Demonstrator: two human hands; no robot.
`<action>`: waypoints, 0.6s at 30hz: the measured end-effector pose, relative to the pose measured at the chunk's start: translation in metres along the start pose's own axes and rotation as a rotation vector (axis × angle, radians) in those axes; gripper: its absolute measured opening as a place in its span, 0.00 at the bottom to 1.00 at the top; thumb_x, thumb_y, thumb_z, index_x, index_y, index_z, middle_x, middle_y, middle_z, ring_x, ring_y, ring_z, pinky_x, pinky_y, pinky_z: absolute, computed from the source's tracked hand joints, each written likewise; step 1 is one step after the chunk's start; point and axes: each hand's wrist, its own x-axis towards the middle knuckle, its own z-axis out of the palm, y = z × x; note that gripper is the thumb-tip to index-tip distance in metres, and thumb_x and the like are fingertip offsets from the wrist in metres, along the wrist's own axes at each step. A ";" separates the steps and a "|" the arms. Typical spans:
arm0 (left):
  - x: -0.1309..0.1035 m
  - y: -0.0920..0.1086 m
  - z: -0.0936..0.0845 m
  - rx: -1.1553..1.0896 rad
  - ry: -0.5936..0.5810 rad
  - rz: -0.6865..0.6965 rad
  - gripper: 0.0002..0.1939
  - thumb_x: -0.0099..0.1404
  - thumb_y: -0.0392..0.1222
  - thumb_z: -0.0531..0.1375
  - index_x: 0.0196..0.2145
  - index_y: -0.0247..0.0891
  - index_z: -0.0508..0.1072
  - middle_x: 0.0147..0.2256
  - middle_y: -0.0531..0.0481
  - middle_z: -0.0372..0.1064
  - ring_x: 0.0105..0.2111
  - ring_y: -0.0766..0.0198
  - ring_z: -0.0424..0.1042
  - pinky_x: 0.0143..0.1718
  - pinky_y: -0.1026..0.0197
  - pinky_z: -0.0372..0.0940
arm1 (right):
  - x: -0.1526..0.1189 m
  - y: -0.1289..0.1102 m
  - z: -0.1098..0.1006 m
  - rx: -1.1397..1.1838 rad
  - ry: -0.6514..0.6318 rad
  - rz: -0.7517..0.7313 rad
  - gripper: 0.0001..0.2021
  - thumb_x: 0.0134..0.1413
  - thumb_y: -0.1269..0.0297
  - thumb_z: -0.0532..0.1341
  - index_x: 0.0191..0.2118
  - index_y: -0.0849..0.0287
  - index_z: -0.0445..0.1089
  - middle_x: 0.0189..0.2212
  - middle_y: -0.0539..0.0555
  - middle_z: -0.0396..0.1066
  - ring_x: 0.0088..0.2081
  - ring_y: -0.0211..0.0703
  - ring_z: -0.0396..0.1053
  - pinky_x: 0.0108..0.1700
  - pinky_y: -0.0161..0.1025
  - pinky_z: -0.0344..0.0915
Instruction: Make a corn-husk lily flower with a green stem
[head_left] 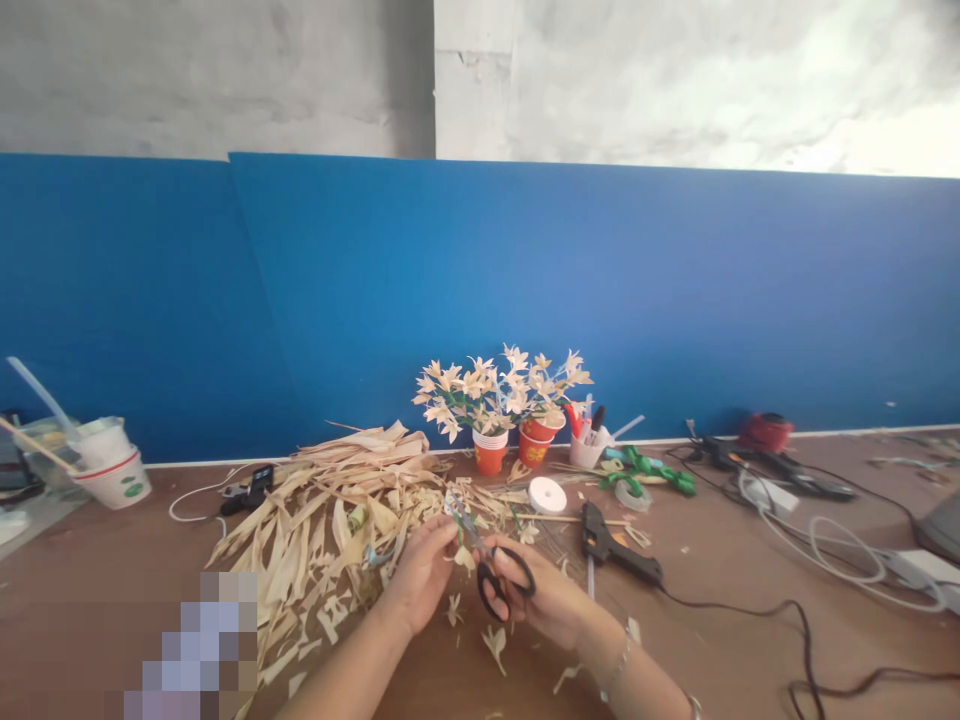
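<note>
My left hand (420,568) is closed in a pinch on a small pale flower (464,558) with a thin green stem. My right hand (553,598) has its fingers through the black handles of a pair of scissors (468,522). The blades point up and left, close to the left fingertips and the flower's stem; whether they touch it I cannot tell. Below the hands, loose pale flower pieces (494,645) lie on the brown table (720,640). A heap of dry husk strips (322,530) spreads beside my left hand.
Red paper cups (490,458) hold husk flowers (480,385) at the back. A black glue gun (619,548) lies right of my hands, its cord trailing right. Nearby are a white roll (547,495), green ribbon (641,465) and a cup of tools (587,452). A blue partition (525,270) stands behind.
</note>
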 end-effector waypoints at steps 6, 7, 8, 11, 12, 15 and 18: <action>0.000 0.002 0.000 0.063 0.032 -0.015 0.08 0.51 0.40 0.66 0.22 0.35 0.70 0.21 0.54 0.64 0.24 0.69 0.63 0.31 0.65 0.58 | -0.002 -0.004 0.000 0.129 0.040 0.100 0.23 0.48 0.45 0.62 0.38 0.62 0.64 0.22 0.48 0.64 0.19 0.28 0.58 0.20 0.28 0.44; 0.001 0.002 0.000 0.067 0.026 -0.020 0.09 0.51 0.40 0.66 0.22 0.35 0.69 0.21 0.55 0.64 0.24 0.69 0.62 0.30 0.65 0.58 | -0.002 -0.004 0.000 0.123 0.043 0.106 0.23 0.48 0.45 0.61 0.38 0.62 0.64 0.22 0.48 0.64 0.19 0.28 0.58 0.20 0.28 0.44; 0.000 0.003 0.000 0.064 0.017 -0.029 0.09 0.51 0.40 0.65 0.21 0.35 0.69 0.20 0.55 0.64 0.23 0.69 0.62 0.30 0.65 0.57 | -0.002 -0.004 0.000 0.090 0.044 0.098 0.22 0.49 0.45 0.61 0.38 0.62 0.64 0.22 0.47 0.64 0.19 0.28 0.58 0.20 0.28 0.44; -0.001 0.004 0.003 0.041 -0.017 -0.060 0.09 0.51 0.39 0.64 0.20 0.34 0.68 0.20 0.55 0.63 0.22 0.69 0.62 0.28 0.65 0.56 | 0.000 -0.003 0.000 -0.101 0.062 0.030 0.21 0.46 0.46 0.63 0.36 0.61 0.63 0.20 0.46 0.63 0.18 0.29 0.58 0.19 0.28 0.44; -0.001 0.004 0.003 0.035 -0.023 -0.064 0.09 0.52 0.38 0.64 0.19 0.34 0.68 0.19 0.55 0.62 0.22 0.69 0.61 0.28 0.65 0.56 | 0.001 -0.003 0.000 -0.153 0.071 0.011 0.22 0.45 0.47 0.64 0.35 0.61 0.63 0.20 0.46 0.63 0.18 0.29 0.58 0.19 0.28 0.45; -0.002 0.004 0.005 0.027 -0.031 -0.061 0.09 0.52 0.37 0.63 0.19 0.34 0.67 0.19 0.55 0.62 0.22 0.70 0.61 0.28 0.65 0.56 | 0.002 -0.002 0.001 -0.214 0.109 -0.022 0.22 0.42 0.47 0.66 0.34 0.60 0.62 0.20 0.44 0.62 0.18 0.28 0.59 0.19 0.28 0.48; -0.003 0.003 0.006 0.034 -0.036 -0.074 0.11 0.53 0.37 0.62 0.18 0.34 0.66 0.19 0.55 0.61 0.21 0.70 0.60 0.27 0.65 0.56 | 0.003 -0.003 0.002 -0.216 0.129 -0.020 0.22 0.41 0.47 0.66 0.34 0.60 0.62 0.21 0.44 0.62 0.18 0.29 0.59 0.20 0.29 0.52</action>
